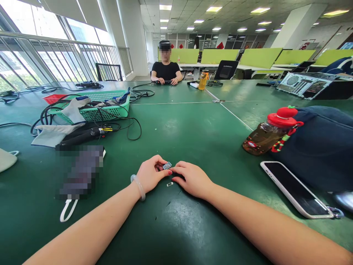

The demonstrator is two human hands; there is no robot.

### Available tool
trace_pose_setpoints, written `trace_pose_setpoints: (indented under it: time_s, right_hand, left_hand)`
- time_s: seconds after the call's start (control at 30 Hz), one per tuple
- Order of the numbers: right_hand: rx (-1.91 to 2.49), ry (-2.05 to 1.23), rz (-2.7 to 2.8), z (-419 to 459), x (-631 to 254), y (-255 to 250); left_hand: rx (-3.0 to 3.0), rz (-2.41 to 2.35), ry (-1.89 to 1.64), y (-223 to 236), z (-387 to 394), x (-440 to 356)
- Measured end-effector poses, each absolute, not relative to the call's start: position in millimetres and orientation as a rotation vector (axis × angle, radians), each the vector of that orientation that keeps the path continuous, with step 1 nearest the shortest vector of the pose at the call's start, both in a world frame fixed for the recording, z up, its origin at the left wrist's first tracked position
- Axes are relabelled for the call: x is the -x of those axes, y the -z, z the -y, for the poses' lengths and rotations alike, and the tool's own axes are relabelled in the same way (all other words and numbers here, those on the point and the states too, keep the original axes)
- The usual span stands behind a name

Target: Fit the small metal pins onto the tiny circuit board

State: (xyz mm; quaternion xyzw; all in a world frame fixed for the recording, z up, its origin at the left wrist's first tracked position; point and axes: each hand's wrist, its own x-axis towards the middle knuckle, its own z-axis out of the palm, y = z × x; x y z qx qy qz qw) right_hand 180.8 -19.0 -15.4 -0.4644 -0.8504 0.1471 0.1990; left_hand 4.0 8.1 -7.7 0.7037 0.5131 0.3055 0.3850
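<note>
While your left hand [150, 173] pinches the small board [167, 166], your right hand's [194, 179] fingers are parted. Nearer them lies the white-rimmed piece [170, 184].

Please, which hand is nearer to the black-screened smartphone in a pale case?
Right. The right hand is left of the smartphone; the left hand is farther left, holding a small rectangular patterned piece.

held at a tilt in the left hand [150, 173]: a small, bluish-grey, speckled piece [167, 166]. lying on the worktop [190, 224], just beside the right hand [194, 179]: a pale-edged rectangle [170, 184], darker inside.
</note>
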Motion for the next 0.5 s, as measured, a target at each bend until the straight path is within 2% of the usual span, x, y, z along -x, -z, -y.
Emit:
trace_pose_setpoints:
  time_s: [0.23, 0.5]
  right_hand:
    - [1.360, -0.367, 2.415, 14.6, -178.0, 17.7]
    - [1.418, -0.163, 2.503, 16.2, -180.9, 16.3]
  left_hand:
    - [-1.777, -1.331, -0.785, 8.8, -10.5, -3.3]
    - [-1.798, -1.329, -0.786, 7.3, -10.3, -2.3]
